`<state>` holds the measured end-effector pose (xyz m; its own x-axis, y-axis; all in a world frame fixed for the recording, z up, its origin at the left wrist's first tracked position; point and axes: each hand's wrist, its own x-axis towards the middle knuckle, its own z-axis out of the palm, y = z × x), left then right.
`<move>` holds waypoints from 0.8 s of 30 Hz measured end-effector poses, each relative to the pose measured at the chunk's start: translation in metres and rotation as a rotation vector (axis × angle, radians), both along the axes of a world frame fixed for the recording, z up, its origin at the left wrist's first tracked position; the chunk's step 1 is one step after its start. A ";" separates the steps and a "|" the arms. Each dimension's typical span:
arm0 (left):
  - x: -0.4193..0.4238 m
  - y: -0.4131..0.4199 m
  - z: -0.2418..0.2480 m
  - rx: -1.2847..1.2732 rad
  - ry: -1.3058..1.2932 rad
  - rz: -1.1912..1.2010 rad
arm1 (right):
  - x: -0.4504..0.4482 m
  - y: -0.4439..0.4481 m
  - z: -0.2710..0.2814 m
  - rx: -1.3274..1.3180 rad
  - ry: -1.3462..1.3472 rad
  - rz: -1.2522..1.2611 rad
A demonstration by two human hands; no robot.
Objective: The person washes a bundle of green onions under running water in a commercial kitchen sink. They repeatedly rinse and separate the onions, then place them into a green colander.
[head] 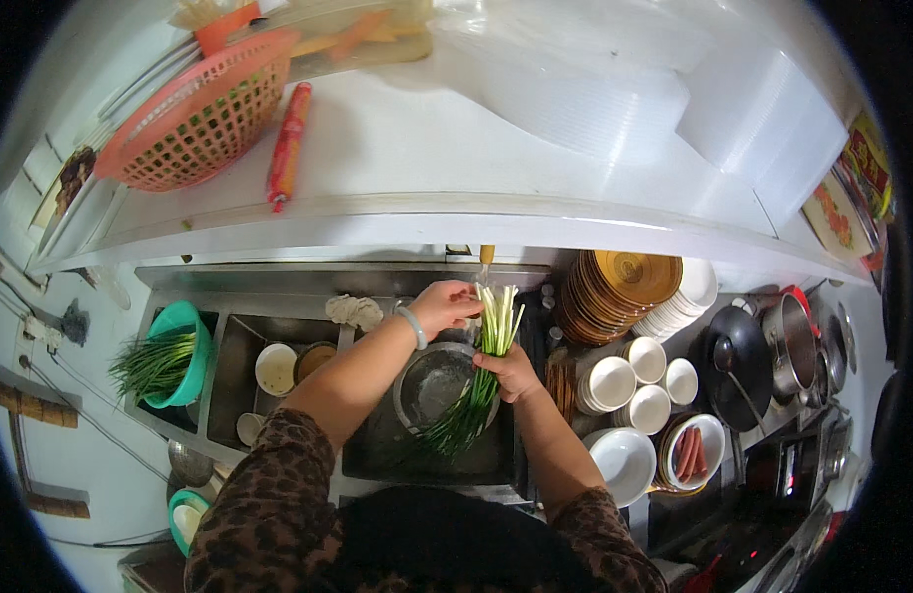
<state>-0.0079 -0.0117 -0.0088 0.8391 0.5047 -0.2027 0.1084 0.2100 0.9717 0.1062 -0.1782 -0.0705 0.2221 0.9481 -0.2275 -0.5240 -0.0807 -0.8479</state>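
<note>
My right hand [507, 369] is closed around a bunch of garlic chives [495, 333], their pale stem ends pointing up and their green leaves hanging over a round metal basin [430, 382] in the sink. At the pale ends is my left hand [447, 304], its fingers touching or very near the stems; whether it pinches any cannot be told. A bangle circles the left wrist. Behind the stems stands a faucet with a yellow handle [487, 254]. More chives [153, 363] lie in a teal plastic basin [197, 359] at the left.
The sink's middle basin [227, 385] holds bowls, with a rag [354, 312] on its back ledge. To the right stand stacked brown plates [627, 278], white bowls [607, 384], sausages [691, 454] in a bowl and a black wok [738, 356]. A white shelf [427, 215] crosses above, bearing a pink basket [204, 126].
</note>
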 end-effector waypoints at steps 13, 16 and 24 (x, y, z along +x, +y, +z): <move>0.023 0.007 0.016 -0.506 -0.107 0.093 | 0.019 0.014 0.019 -0.069 0.250 -0.076; 0.028 0.005 0.013 -0.509 -0.107 0.063 | 0.017 0.015 0.017 -0.128 0.157 -0.030; 0.027 0.004 0.005 -0.326 -0.038 0.028 | 0.022 0.006 0.011 -0.030 0.357 0.009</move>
<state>0.0186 -0.0074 -0.0040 0.8359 0.4412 -0.3266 0.0633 0.5135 0.8558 0.1285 -0.1718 -0.0599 0.1157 0.9413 -0.3172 -0.7859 -0.1085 -0.6088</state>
